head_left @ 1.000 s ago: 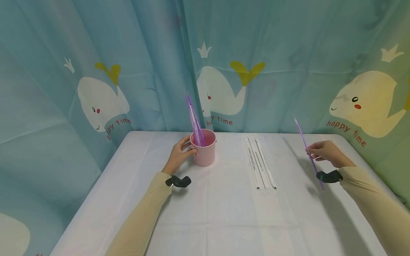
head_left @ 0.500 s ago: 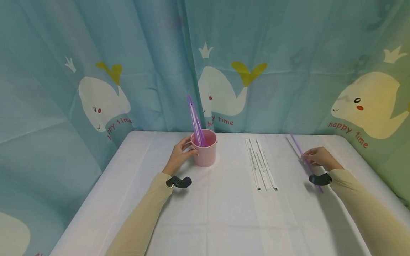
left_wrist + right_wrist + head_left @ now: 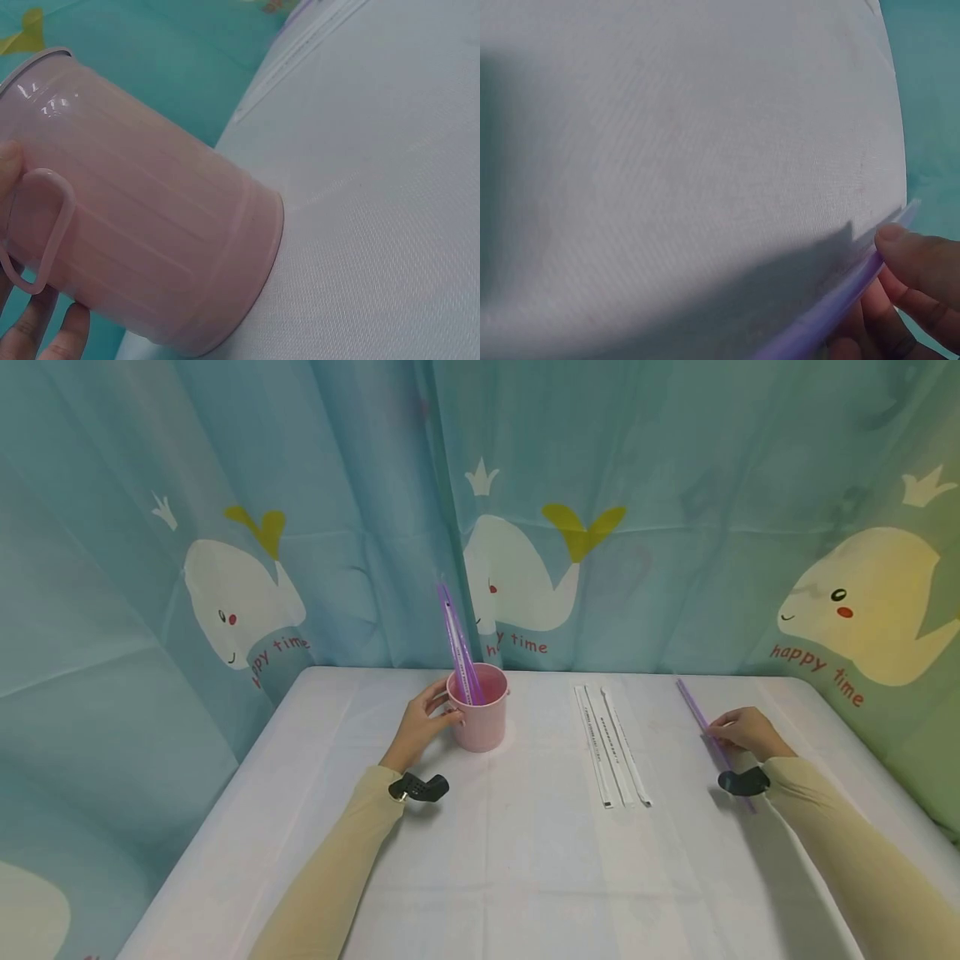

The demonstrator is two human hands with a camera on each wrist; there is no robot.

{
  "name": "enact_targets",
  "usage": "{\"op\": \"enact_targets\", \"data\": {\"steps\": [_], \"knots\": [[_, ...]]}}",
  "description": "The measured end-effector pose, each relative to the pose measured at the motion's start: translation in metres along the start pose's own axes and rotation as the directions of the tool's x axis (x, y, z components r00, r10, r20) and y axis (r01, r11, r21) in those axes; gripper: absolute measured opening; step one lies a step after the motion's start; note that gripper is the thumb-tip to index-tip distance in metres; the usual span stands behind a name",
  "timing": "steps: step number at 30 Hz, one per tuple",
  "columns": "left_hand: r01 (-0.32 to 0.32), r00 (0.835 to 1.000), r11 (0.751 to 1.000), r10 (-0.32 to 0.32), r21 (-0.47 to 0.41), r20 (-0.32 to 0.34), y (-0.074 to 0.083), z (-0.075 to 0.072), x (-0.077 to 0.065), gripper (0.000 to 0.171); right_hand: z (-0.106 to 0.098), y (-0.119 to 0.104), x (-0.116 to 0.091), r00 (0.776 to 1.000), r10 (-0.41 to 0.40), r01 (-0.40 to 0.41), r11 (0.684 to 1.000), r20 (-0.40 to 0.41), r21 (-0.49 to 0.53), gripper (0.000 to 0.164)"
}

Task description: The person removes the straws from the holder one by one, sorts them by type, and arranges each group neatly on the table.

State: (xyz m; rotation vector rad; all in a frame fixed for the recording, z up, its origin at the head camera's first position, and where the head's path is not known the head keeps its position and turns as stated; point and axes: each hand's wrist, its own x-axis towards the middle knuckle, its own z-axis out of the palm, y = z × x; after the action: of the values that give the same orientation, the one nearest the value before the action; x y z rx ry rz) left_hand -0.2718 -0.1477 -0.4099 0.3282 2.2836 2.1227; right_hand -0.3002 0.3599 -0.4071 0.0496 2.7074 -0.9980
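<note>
1. Table (image 3: 525,868): white cloth, a bit creased. We use it as a flat bed for the work; we'd pick a smooth spot, since a fold cd. make a light stick roll.
2. Pink bucket (image 3: 481,731): upright at the table's far side, L of ctr. We want it steady, as tall sticks in it cd. make it top-heavy.
3. L hand (image 3: 420,722): thumb and fingers wrapped on the bucket's side, gripping it. Light hold's enough; we don't need to squeeze or tilt.
4. R hand (image 3: 750,733): thumb and fingertips pinching one purple stick, low over the table's R side. We'd lower evenly and let go only w/ both ends down.
5. Black wrist unit (image 3: 744,782) on our R arm: overlaps the stick's near end in the head view; can't tell if they touch. We'd keep it clear, else it cd. nudge the stick askew.
6. White-wrapped sticks (image 3: 610,745), x3: side by side, ctr-R, well apart from the purple one. We'd avoid brushing them w/ a sleeve.
7. Purple sticks (image 3: 462,652) in the bucket: leaning L, tops well above the rim; exact no. unclear.
8. Pinched purple stick (image 3: 693,706): far end nr. the table's back edge, slanting toward us; full contact w/ the cloth unclear. We'd judge setting it down flat is the step in hand.
</note>
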Motion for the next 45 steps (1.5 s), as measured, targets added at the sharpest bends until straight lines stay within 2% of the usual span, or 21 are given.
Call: {"op": "enact_targets", "data": {"steps": [6, 13, 15, 18, 20, 22, 26, 31, 39, 45], "knots": [[0.002, 1.000, 1.000, -0.002, 0.017, 0.016, 0.019, 0.003, -0.009, 0.068, 0.001, -0.002, 0.001, 1.000, 0.010, -0.011, 0.998, -0.015, -0.062, 0.029], [0.015, 1.000, 1.000, -0.015, 0.009, 0.006, 0.018, 0.003, -0.009, 0.068, 0.002, -0.004, 0.002, 1.000, -0.016, 0.014, 0.996, -0.021, -0.093, 0.027], [0.006, 1.000, 1.000, -0.006, 0.008, -0.001, 0.011, 0.002, -0.006, 0.068, 0.001, -0.004, 0.002, 1.000, -0.015, 0.013, 0.995, -0.017, -0.097, 0.026], [0.007, 1.000, 1.000, -0.007, 0.010, 0.000, 0.011, 0.002, -0.005, 0.068, 0.000, -0.005, 0.001, 1.000, -0.011, 0.010, 0.995, -0.007, -0.100, 0.026], [0.006, 1.000, 1.000, -0.006, 0.010, 0.000, 0.012, 0.002, -0.006, 0.068, -0.001, -0.005, 0.000, 1.000, -0.012, 0.012, 0.996, 0.005, -0.094, 0.026], [0.019, 1.000, 1.000, -0.019, 0.003, 0.005, 0.020, 0.004, -0.009, 0.068, -0.003, -0.005, 0.000, 1.000, -0.016, 0.017, 0.996, 0.019, -0.083, 0.026], [0.020, 1.000, 1.000, -0.020, -0.009, 0.004, 0.020, 0.004, -0.010, 0.068, -0.007, -0.005, -0.002, 0.998, -0.013, 0.016, 0.999, 0.063, -0.045, 0.026], [0.015, 1.000, 1.000, -0.015, -0.009, 0.005, 0.020, 0.004, -0.010, 0.068, -0.018, -0.009, -0.007, 0.993, -0.025, 0.024, 1.000, 0.116, 0.003, 0.034], [0.016, 1.000, 1.000, -0.016, 0.005, 0.010, 0.019, 0.003, -0.009, 0.068, -0.039, -0.036, -0.024, 0.987, -0.114, 0.114, 0.993, 0.115, 0.009, 0.046], [0.003, 1.000, 1.000, -0.003, -0.007, 0.000, 0.000, 0.000, 0.000, 0.068, -0.049, -0.072, -0.038, 0.973, -0.211, 0.214, 0.977, 0.091, -0.021, 0.046]]}}
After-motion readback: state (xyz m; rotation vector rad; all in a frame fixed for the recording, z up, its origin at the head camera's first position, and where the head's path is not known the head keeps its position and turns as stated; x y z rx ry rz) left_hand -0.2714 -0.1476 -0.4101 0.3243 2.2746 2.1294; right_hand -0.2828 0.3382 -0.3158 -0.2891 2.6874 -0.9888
